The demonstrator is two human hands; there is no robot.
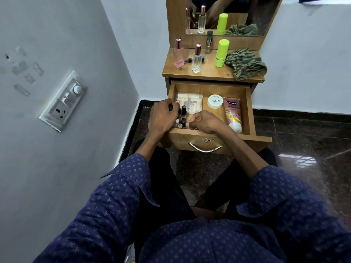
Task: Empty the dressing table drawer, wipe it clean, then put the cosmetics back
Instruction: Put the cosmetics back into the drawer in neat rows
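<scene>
The wooden drawer [248, 111] is pulled open. It holds a clear box [191, 100] at the back left, a white nail polish jar [215, 101], a pink Vaseline tube [233, 114] on the right and several small nail polish bottles [182, 116] at the front left. My left hand [163, 116] is curled over those bottles, fingers closed around some of them. My right hand [206, 122] reaches in from the right with fingertips pinching at the same cluster; what it holds is hidden.
On the tabletop [209, 73] stand a pink perfume bottle [179, 54], a clear perfume bottle [197, 58], a small dark bottle [209, 43], a lime-green bottle [221, 53] and a crumpled green striped cloth [245, 64]. A mirror [237, 14] rises behind. A wall switchboard [63, 101] is at left.
</scene>
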